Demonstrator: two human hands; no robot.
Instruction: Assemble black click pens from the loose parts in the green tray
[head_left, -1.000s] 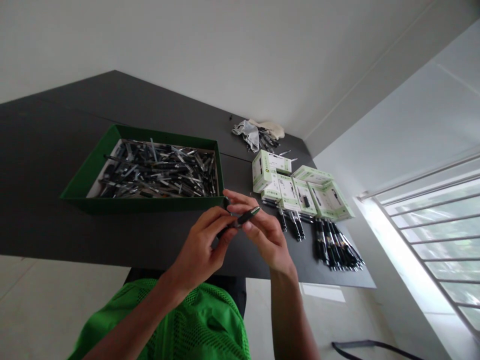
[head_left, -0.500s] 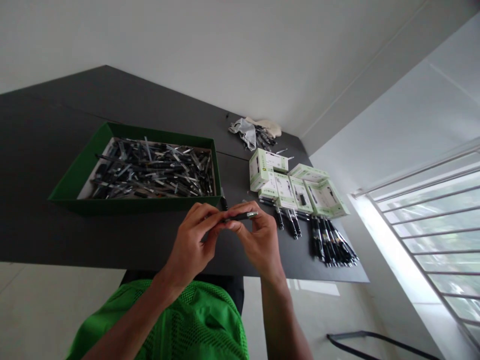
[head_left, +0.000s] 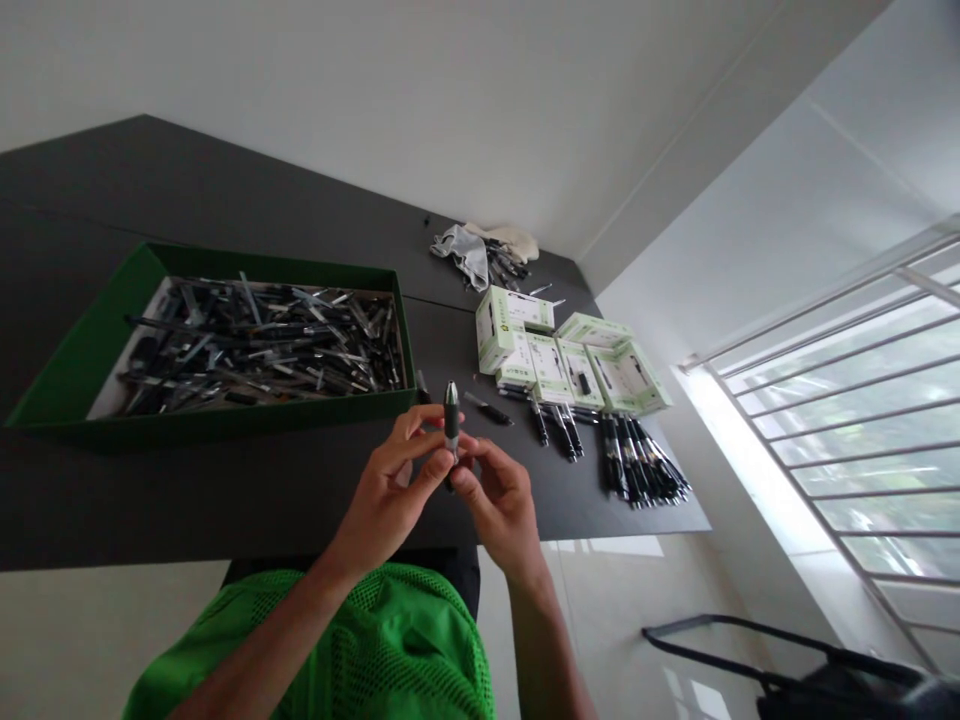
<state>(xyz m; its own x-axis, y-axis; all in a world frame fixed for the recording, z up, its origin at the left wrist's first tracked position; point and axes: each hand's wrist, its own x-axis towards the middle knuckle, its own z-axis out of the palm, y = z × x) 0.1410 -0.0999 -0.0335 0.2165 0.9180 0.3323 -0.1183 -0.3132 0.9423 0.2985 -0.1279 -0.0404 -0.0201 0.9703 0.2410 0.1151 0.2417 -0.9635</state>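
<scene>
Both my hands pinch one dark pen (head_left: 451,414) over the near edge of the black table (head_left: 247,490). My left hand (head_left: 390,490) grips its lower part with thumb and fingers. My right hand (head_left: 499,500) holds it from the other side. The pen stands nearly upright, its grey tip pointing away from me. Just beyond my hands lies a green box (head_left: 75,355) full of loose pen parts (head_left: 255,340). A single pen piece (head_left: 487,408) lies on the table right of the held pen.
Several white-and-green small cartons (head_left: 562,355) sit at the right of the table, with rows of finished black pens (head_left: 637,465) in front of them. A crumpled bag with pens (head_left: 480,255) lies at the far corner. A barred window (head_left: 862,420) is on the right.
The pen has swung from lying sideways between my fingers to standing nearly upright. My hands dropped slightly, and the view shifted right.
</scene>
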